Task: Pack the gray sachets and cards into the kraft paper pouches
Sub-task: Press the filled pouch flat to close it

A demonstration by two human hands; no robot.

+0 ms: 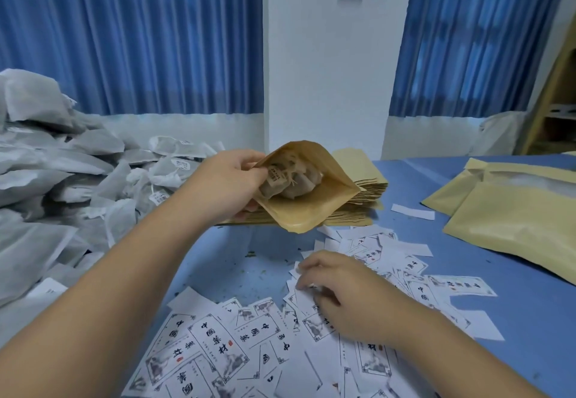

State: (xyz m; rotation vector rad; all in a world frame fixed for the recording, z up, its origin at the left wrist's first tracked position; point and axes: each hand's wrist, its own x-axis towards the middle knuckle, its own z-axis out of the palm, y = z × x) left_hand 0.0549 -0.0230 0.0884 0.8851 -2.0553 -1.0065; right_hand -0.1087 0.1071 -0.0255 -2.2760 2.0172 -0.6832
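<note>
Cards (218, 344) lie spread on the blue table (517, 313). The right hand (339, 291) rests on them with bent fingers; I cannot tell if its grip has caught one. The left hand (230, 179) holds a kraft pouch (311, 210) open, its grip tight on the edge, over a stack of flat pouches (361, 204). A gray sachet (293, 187) sits inside it. More sachets (62, 164) are piled at the left.

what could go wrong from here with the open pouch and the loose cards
1. The left hand holds the open brown kraft paper pouch only by its mouth edge, so the gray mesh sachet inside could slide out.
2. The fingers of the right hand touch overlapping white printed cards, so they may lift two at once.
</note>
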